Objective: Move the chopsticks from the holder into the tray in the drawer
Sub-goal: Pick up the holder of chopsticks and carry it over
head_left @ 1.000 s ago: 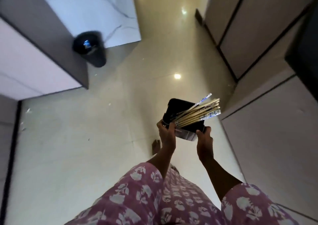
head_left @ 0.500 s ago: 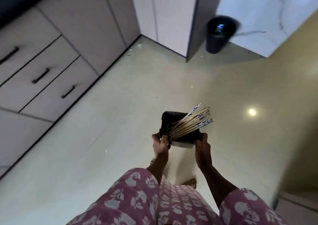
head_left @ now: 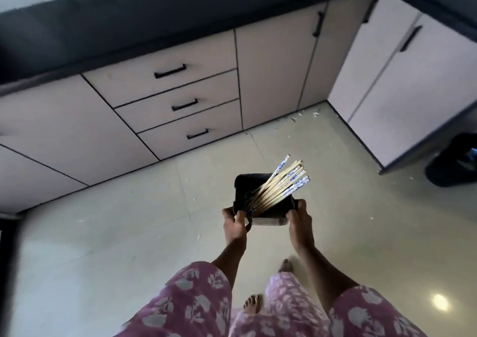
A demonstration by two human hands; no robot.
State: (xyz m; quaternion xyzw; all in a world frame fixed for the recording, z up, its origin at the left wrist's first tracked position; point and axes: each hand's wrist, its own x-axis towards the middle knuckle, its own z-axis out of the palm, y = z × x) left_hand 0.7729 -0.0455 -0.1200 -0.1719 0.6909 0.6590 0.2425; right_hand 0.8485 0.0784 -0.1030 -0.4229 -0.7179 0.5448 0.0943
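The left hand (head_left: 235, 223) and right hand (head_left: 299, 219) are each wrapping closed around a side of the black holder (head_left: 260, 198), carrying it over the floor near three shut drawers (head_left: 165, 105). The chopsticks (head_left: 280, 185) are leaning out, so keeping the holder level is best. I am counting one holder and about ten chopsticks, though they are bunched.

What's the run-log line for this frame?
phase: carrying | left hand: grips holder | right hand: grips holder | chopsticks: in holder | drawers: all shut | tray: not visible
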